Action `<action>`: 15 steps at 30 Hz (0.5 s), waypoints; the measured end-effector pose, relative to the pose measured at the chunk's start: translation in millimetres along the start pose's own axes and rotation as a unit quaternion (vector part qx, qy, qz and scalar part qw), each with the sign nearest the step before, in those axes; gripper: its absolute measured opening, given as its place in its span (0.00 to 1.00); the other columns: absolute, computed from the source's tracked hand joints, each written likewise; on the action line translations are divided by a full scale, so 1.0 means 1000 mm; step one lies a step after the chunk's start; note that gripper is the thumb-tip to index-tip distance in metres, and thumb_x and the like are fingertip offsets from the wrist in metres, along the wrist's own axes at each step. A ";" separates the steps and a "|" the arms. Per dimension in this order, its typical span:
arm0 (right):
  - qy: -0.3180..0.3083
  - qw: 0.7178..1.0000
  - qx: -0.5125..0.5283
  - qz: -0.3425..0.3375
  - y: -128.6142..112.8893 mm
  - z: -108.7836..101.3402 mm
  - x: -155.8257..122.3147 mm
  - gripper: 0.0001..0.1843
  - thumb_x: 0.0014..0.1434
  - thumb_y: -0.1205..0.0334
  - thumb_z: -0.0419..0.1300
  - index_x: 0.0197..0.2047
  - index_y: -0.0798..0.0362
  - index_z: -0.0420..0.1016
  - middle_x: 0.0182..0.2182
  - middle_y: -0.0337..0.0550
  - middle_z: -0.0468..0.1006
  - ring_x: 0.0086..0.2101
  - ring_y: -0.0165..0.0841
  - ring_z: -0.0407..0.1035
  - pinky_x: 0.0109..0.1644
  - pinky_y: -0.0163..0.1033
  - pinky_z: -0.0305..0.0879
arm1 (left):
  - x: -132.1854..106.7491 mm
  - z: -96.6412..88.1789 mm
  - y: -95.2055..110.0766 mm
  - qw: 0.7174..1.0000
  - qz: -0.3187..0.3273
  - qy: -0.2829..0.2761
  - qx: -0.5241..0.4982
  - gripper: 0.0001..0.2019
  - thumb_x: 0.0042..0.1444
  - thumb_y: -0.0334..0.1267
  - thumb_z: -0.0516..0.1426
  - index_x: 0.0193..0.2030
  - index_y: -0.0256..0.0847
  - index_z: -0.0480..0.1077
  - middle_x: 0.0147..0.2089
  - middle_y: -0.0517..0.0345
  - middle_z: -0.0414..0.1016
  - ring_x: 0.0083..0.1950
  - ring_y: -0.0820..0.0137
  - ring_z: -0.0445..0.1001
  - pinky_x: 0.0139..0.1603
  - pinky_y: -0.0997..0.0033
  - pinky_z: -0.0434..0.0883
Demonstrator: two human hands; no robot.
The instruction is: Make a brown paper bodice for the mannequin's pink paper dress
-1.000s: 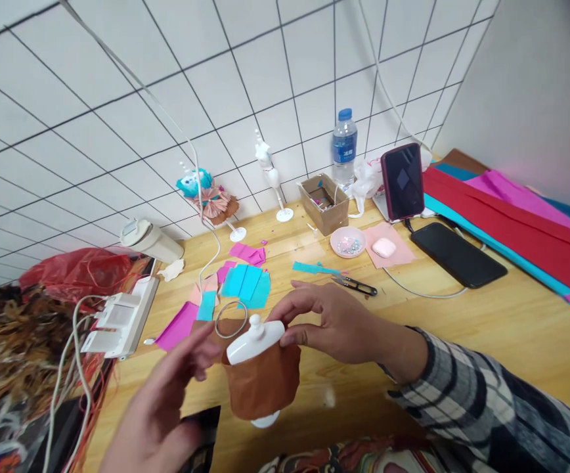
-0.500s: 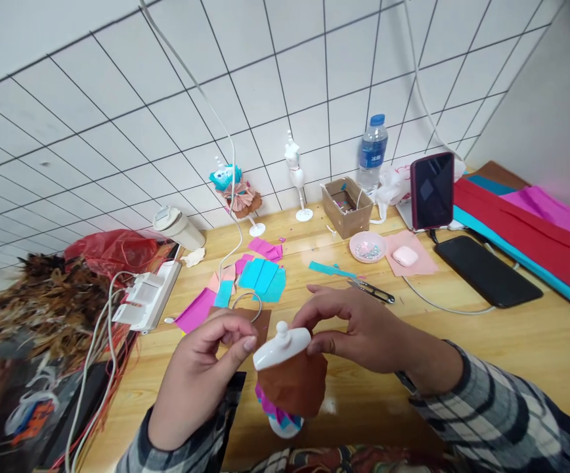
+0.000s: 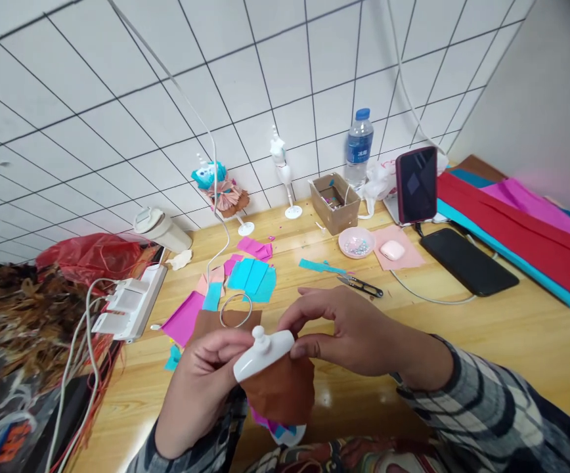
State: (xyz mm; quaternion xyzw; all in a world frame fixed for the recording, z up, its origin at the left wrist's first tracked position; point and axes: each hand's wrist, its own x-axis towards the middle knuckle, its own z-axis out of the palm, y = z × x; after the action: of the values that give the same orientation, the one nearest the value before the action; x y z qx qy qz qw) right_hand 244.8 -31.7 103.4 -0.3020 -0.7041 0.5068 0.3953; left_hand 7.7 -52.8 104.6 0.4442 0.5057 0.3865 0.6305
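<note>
White wall tiles (image 3: pixel 285 85) back a wooden tabletop (image 3: pixel 373 401). Left hand (image 3: pixel 196 378) and right hand (image 3: pixel 351 328) pinch opposite shoulders of a white dress form (image 3: pixel 270 355), fingers narrow, at its near side. Around it hangs a brown wrap (image 3: pixel 281 391); matched, light pressure should suit its top edge, since one-sided tugging could skew it. Beyond lie a metal ring (image 3: pixel 251 309), then thread snips (image 3: pixel 364 287).

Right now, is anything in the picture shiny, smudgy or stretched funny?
Head view: glare whitens the table beside the left sleeve, and the white dress form has a glossy shine; head view: lines on the tiled wall slant and fan out; head view: the brown feathery pile looks smeary.
</note>
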 end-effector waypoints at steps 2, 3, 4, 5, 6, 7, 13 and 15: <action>0.013 1.000 0.005 0.005 0.000 -0.001 0.000 0.09 0.56 0.63 0.66 0.41 0.55 0.79 0.34 0.39 0.82 0.36 0.29 0.75 0.45 0.34 0.68 | -0.006 -0.008 0.000 1.000 0.022 -0.007 0.018 0.14 0.47 0.48 0.67 0.37 0.41 0.80 0.32 0.51 0.82 0.33 0.64 0.79 0.37 0.69 0.76; 0.020 1.000 0.006 0.009 0.000 -0.001 0.000 0.08 0.56 0.64 0.66 0.41 0.55 0.78 0.34 0.39 0.82 0.36 0.28 0.75 0.43 0.33 0.68 | -0.009 -0.012 0.001 0.999 0.036 -0.023 0.029 0.20 0.48 0.53 0.65 0.42 0.41 0.80 0.39 0.47 0.82 0.39 0.59 0.80 0.43 0.63 0.77; 0.026 1.000 0.006 0.014 0.000 -0.001 0.000 0.08 0.57 0.64 0.66 0.41 0.56 0.78 0.34 0.39 0.82 0.36 0.28 0.75 0.43 0.33 0.67 | -0.012 -0.015 0.001 0.997 0.049 -0.042 0.045 0.25 0.49 0.56 0.63 0.48 0.42 0.79 0.45 0.45 0.81 0.45 0.55 0.79 0.49 0.58 0.76; 0.031 0.999 0.004 0.019 -0.001 -0.001 0.000 0.08 0.57 0.64 0.66 0.41 0.56 0.78 0.35 0.39 0.82 0.36 0.28 0.75 0.42 0.32 0.67 | -0.016 -0.017 0.002 0.994 0.063 -0.056 0.064 0.29 0.48 0.58 0.63 0.53 0.43 0.76 0.49 0.44 0.80 0.50 0.52 0.78 0.54 0.55 0.73; 0.037 0.999 -0.001 0.022 -0.002 0.000 -0.001 0.08 0.57 0.64 0.66 0.41 0.55 0.78 0.35 0.39 0.82 0.36 0.27 0.75 0.42 0.32 0.67 | -0.019 -0.017 0.002 0.991 0.076 -0.064 0.085 0.31 0.47 0.58 0.64 0.56 0.45 0.74 0.51 0.46 0.79 0.52 0.52 0.77 0.57 0.55 0.72; 0.043 0.999 -0.010 0.022 -0.004 0.001 -0.001 0.08 0.57 0.64 0.66 0.41 0.55 0.78 0.35 0.39 0.82 0.36 0.27 0.74 0.42 0.32 0.67 | -0.021 -0.016 0.003 0.989 0.088 -0.062 0.106 0.32 0.46 0.57 0.65 0.57 0.47 0.72 0.51 0.48 0.79 0.52 0.53 0.77 0.57 0.57 0.72; 0.082 0.990 -0.111 -0.028 -0.017 0.016 -0.009 0.09 0.57 0.60 0.66 0.42 0.50 0.76 0.37 0.33 0.82 0.38 0.27 0.74 0.56 0.37 0.61 | -0.025 0.009 0.019 0.962 0.170 0.001 0.215 0.19 0.49 0.42 0.67 0.49 0.53 0.74 0.44 0.58 0.81 0.45 0.63 0.80 0.41 0.73 0.79; 0.085 0.985 -0.134 -0.072 -0.023 0.020 -0.014 0.09 0.59 0.59 0.65 0.43 0.50 0.75 0.37 0.31 0.82 0.39 0.25 0.74 0.62 0.38 0.56 | -0.026 0.012 0.023 0.942 0.222 -0.013 0.251 0.17 0.49 0.44 0.67 0.46 0.52 0.74 0.47 0.56 0.79 0.48 0.62 0.79 0.42 0.73 0.78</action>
State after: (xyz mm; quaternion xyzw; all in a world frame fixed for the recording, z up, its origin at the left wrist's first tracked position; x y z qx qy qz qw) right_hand 233.9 -60.2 117.8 -0.3424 -0.7496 0.3507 0.4448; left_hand 13.7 -72.1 135.5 0.6940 0.4667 0.3717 0.4029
